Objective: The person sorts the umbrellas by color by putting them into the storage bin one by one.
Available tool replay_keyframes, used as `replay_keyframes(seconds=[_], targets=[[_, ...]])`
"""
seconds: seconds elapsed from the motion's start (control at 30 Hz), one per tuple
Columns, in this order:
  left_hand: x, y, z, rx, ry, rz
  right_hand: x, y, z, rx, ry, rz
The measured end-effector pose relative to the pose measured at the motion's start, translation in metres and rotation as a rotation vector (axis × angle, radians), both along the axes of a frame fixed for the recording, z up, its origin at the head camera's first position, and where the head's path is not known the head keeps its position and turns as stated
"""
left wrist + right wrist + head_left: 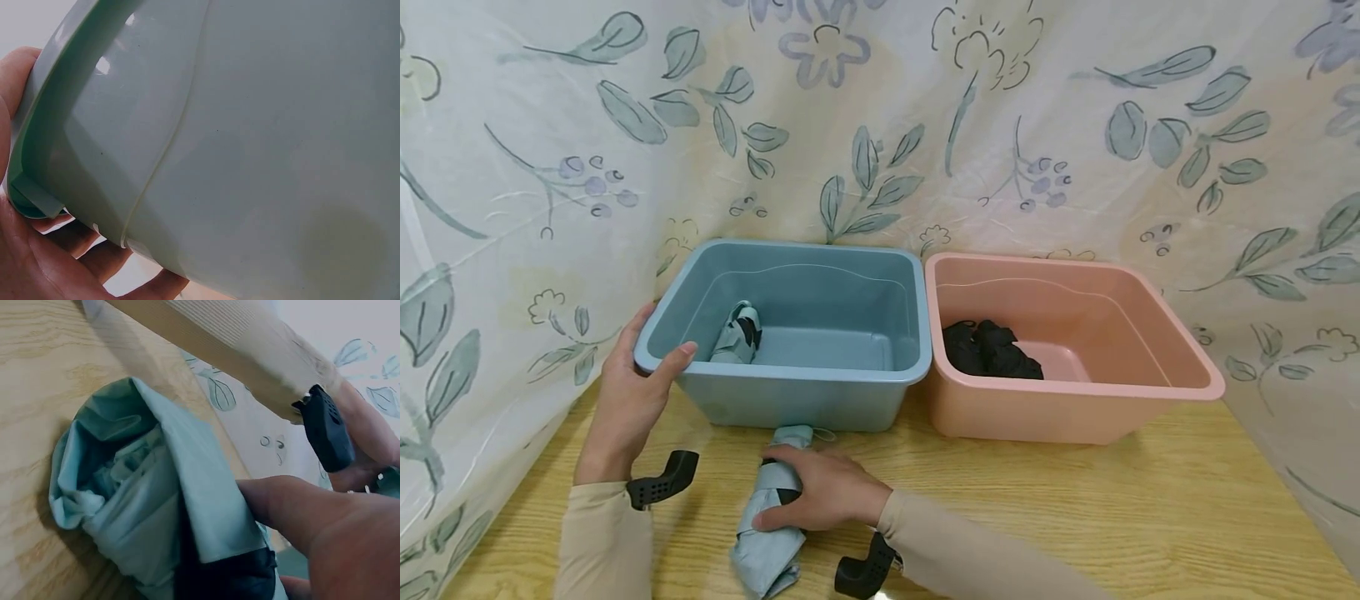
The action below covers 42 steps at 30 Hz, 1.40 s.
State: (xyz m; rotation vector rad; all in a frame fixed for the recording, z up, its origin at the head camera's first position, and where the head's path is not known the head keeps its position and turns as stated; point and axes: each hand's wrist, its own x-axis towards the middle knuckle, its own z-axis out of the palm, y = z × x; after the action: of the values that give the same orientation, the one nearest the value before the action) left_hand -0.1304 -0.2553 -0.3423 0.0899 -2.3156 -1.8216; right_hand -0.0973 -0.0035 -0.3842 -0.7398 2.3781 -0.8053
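My left hand [628, 400] grips the left front corner of the blue plastic bin [805, 375], thumb over the rim and fingers along the outside wall. That wall fills most of the left wrist view, with the fingers [103, 259] under its edge. In front of the bin, a folded light-blue umbrella [767, 546] with black bands lies on the table, a thin cord loop at its far end. My right hand [831, 492] holds it around the middle from above. The right wrist view shows the umbrella's loose fabric end [131, 456] near my thumb [281, 500].
Inside the blue bin lies a similar light-blue and black bundle [737, 335]. To its right, a pink bin [1045, 412] contains dark crumpled fabric items [1000, 350]. Both stand on a wood-grain table [1060, 500] against a floral sheet [880, 100].
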Motion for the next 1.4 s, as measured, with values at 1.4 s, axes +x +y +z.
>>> replay_keyframes(seconds=[1.4], targets=[[-0.002,-0.001,-0.002,0.003,0.0,0.002,0.012,0.049,0.051,-0.736,-0.437,0.175]])
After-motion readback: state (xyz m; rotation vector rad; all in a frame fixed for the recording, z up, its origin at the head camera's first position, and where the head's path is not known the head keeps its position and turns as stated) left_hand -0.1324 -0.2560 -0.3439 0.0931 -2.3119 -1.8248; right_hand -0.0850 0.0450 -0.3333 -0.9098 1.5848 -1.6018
